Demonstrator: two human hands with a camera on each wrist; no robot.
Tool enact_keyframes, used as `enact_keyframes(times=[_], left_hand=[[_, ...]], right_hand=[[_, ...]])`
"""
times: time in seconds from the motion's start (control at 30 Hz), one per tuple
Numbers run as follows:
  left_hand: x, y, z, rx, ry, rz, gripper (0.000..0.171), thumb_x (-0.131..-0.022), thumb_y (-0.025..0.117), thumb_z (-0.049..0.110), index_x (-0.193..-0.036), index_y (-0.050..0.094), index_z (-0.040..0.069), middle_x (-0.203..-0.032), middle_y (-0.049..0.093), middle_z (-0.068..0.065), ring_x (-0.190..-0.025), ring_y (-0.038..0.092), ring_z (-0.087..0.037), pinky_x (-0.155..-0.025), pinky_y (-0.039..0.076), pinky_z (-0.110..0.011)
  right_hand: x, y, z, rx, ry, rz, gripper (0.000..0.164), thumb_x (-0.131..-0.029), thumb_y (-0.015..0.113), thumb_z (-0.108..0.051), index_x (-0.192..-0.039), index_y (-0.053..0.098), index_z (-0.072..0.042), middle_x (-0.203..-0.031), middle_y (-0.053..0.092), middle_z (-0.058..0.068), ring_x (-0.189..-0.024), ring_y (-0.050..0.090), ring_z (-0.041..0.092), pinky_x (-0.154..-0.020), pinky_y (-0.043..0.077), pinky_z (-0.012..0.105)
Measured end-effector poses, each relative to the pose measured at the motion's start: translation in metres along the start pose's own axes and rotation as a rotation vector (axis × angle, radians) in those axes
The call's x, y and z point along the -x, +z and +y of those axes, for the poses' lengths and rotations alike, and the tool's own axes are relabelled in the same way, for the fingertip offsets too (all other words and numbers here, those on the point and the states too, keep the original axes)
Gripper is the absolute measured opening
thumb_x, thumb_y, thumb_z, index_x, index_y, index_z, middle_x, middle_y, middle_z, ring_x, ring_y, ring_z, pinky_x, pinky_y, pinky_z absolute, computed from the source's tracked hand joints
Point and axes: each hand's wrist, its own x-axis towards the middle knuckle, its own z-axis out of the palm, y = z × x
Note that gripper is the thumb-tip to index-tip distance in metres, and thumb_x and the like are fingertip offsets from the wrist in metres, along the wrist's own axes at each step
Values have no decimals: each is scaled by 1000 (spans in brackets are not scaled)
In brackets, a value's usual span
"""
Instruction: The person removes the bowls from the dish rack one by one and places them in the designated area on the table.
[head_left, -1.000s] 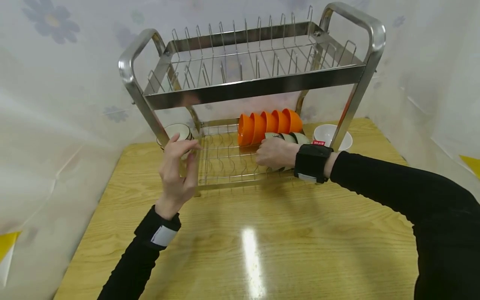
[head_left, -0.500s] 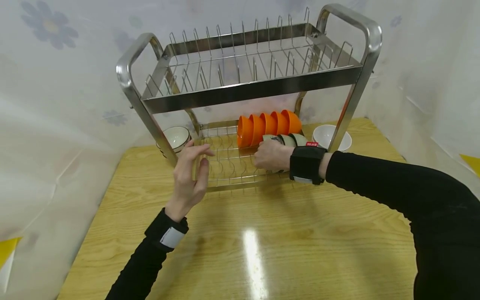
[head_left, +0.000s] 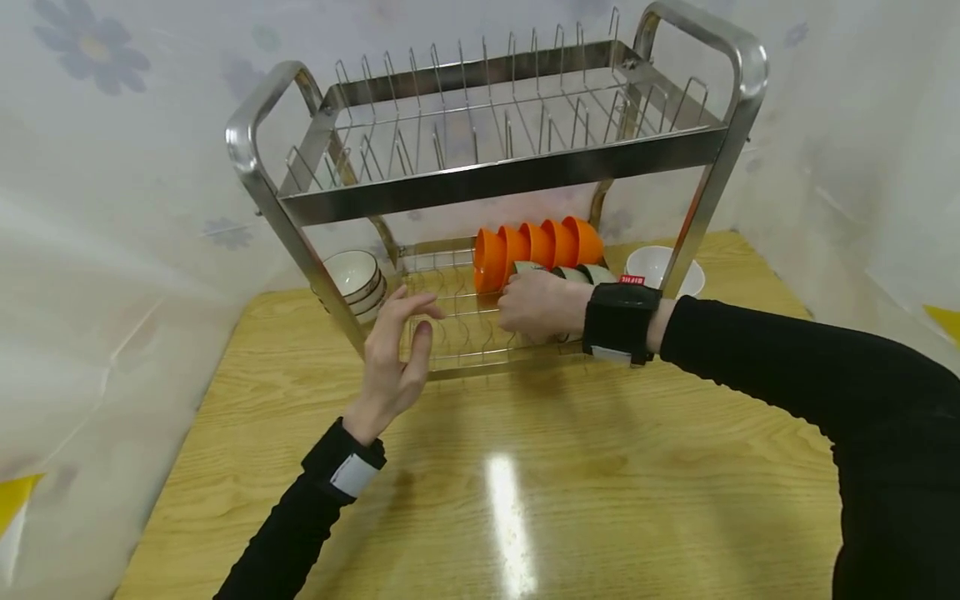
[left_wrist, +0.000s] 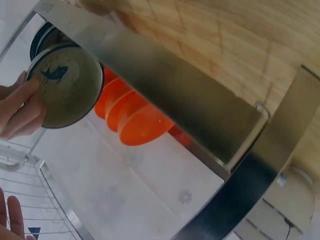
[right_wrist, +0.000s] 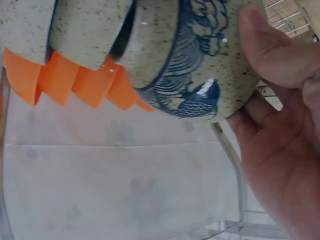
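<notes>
My right hand (head_left: pixel 538 307) grips a speckled grey-green bowl (right_wrist: pixel 200 65) with a blue fish pattern, thumb on one side and fingers on the other. The bowl stands on its side in the lower tier of the dish rack (head_left: pixel 495 177), its inside facing left in the left wrist view. More speckled bowls (right_wrist: pixel 85 35) line up beside it. Behind them stands a row of orange bowls (head_left: pixel 491 260). My left hand (head_left: pixel 393 358) holds nothing; it hovers before the rack's left front, fingers loosely bent and thumb apart.
White bowls with a dark rim (head_left: pixel 352 275) are stacked on the table (head_left: pixel 420 500) behind the rack's left post. A white bowl (head_left: pixel 652 265) stands by the right post. The upper tier carries upright wire dividers (head_left: pixel 465 83).
My left hand has moved right, from the rack's left post toward its lower tier. My right hand has shifted slightly left with the speckled bowl, away from the other speckled bowls.
</notes>
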Motion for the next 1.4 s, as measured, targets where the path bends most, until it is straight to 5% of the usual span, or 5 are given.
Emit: enact_keyframes(times=[0.37, 0.57, 1.0, 1.23, 1.4], left_hand=[[9, 22, -7, -89, -279, -419, 34, -99, 60, 8, -132, 55, 1, -124, 65, -14, -120, 61, -29, -104, 52, -45], [12, 30, -12, -108, -163, -524, 27, -98, 65, 15, -123, 60, 5, -122, 67, -10, -117, 63, -24, -101, 55, -38], [14, 28, -15, -181, -49, -536, 27, -92, 73, 14, -117, 65, 6, -106, 72, -7, -95, 69, -20, -80, 59, -33], [11, 25, -13, -281, 35, -523, 17, -89, 76, 12, -99, 64, 7, -89, 74, -4, -76, 66, -16, -62, 54, -28], [12, 20, -12, -298, 91, -551, 16, -88, 77, 12, -97, 64, 9, -85, 74, -2, -76, 69, -17, -65, 56, -29]], right_hand=[[3, 16, 8, -109, -72, 251, 9, -93, 70, -10, -97, 78, -9, -95, 74, 4, -84, 63, 24, -85, 56, 33], [6, 22, 7, -284, -59, 372, 10, -90, 72, -6, -95, 78, -12, -89, 70, 2, -86, 57, 22, -86, 53, 32], [9, 41, -2, -441, -85, 688, 6, -91, 72, -8, -95, 74, -10, -85, 63, 2, -82, 51, 20, -77, 50, 27], [9, 48, -7, -488, -96, 751, 6, -90, 73, -6, -96, 74, -9, -83, 61, 1, -82, 51, 18, -74, 49, 26], [8, 56, -9, -471, -149, 774, 9, -90, 74, -8, -100, 75, -8, -93, 70, 1, -88, 59, 18, -82, 55, 28]])
